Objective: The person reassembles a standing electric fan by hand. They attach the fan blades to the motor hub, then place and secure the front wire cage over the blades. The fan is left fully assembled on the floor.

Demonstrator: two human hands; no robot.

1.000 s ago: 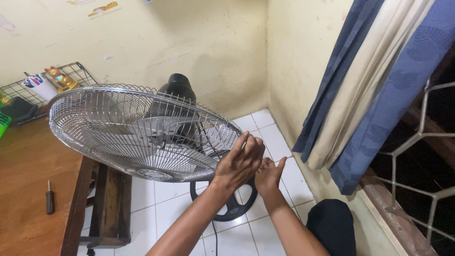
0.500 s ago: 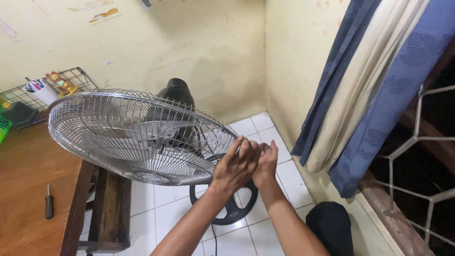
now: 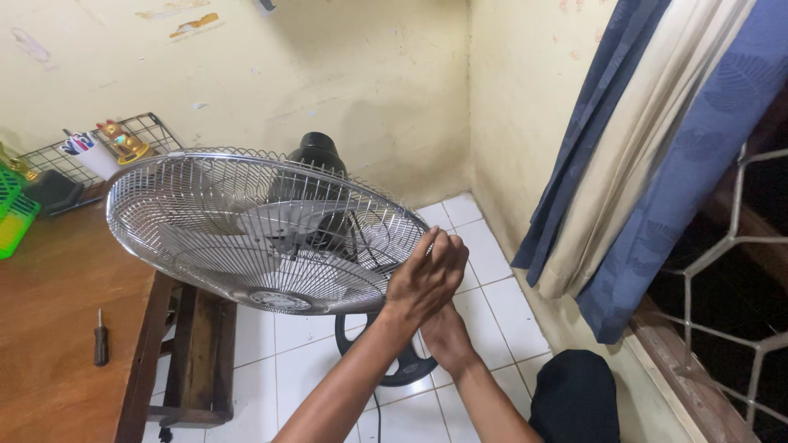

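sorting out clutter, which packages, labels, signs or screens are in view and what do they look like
White cup with red, blue and black print, in the wire basket at the desk's back.
Round badge, silver and dark, at the fan grille's centre.
No signs or screens.

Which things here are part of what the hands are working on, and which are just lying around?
In hand:
- fan grille, gripped at its rim by the left hand
- right hand, under the left hand, fingers hidden
- round fan base on the floor

Lying about:
- screwdriver on the wooden table
- wire basket
- green crate
- curtains
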